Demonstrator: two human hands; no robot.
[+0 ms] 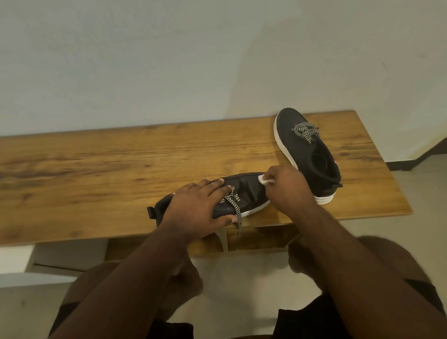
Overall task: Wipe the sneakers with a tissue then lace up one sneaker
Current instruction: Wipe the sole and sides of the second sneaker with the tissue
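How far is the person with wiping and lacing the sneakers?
In hand: the right hand pinches the tissue against the toe of the near sneaker, which the left hand holds down. Nothing looks finished. Left: the far sneaker lies untouched, and the near one's laces hang loose.

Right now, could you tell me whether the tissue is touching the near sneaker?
Touching: the head view shows the tissue, pinched by the right hand, pressed on the near sneaker toe.

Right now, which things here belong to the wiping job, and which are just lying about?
In the job:
near sneaker, under the left hand
tissue, pinched by the right hand
far sneaker, waiting

Just there:
wooden table
wall
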